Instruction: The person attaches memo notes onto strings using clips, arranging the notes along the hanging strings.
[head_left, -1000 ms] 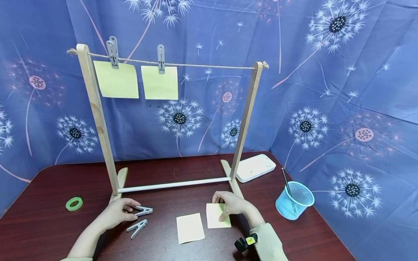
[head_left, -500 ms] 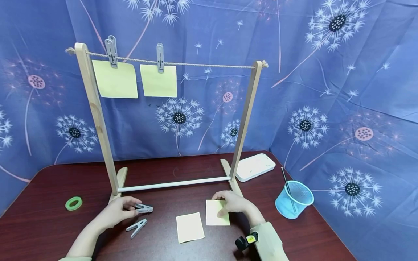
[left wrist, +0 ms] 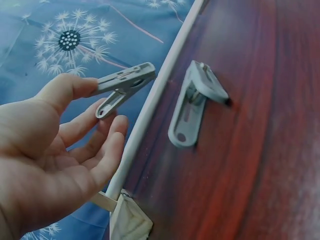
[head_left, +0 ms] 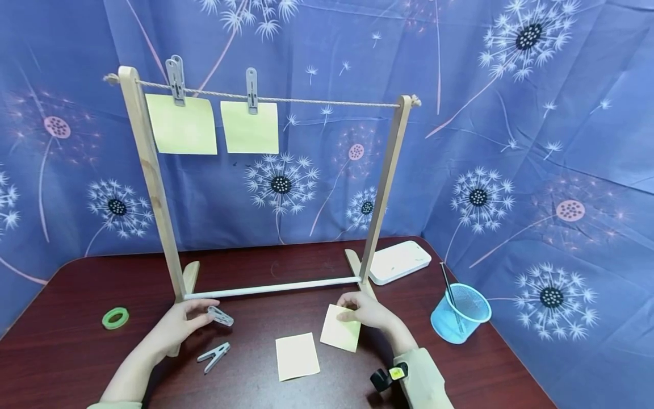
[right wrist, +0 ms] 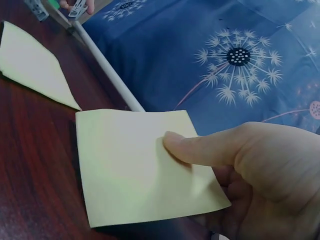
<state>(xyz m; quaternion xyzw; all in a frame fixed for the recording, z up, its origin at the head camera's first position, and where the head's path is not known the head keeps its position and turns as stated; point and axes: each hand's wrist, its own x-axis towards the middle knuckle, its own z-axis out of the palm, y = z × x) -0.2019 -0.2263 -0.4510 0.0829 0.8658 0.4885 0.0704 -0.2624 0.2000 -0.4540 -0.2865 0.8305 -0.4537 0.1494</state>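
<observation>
In the head view, a grey peg (head_left: 221,316) was held by the left hand (head_left: 180,325) near a second peg (head_left: 214,356) on the table (head_left: 245,383); a yellow note (head_left: 338,334) was gripped by the right hand (head_left: 369,311), beside another note (head_left: 298,357). In the left wrist view, the held peg was seen pinched at its handle ends. In the right wrist view, the gripped note was seen pinched along one edge.

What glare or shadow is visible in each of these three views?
Head: pale sheen on the tabletop near the flat yellow note; left wrist: whitish glare at the picture's right edge; right wrist: a shadow on the held note, below the thumb.
</observation>
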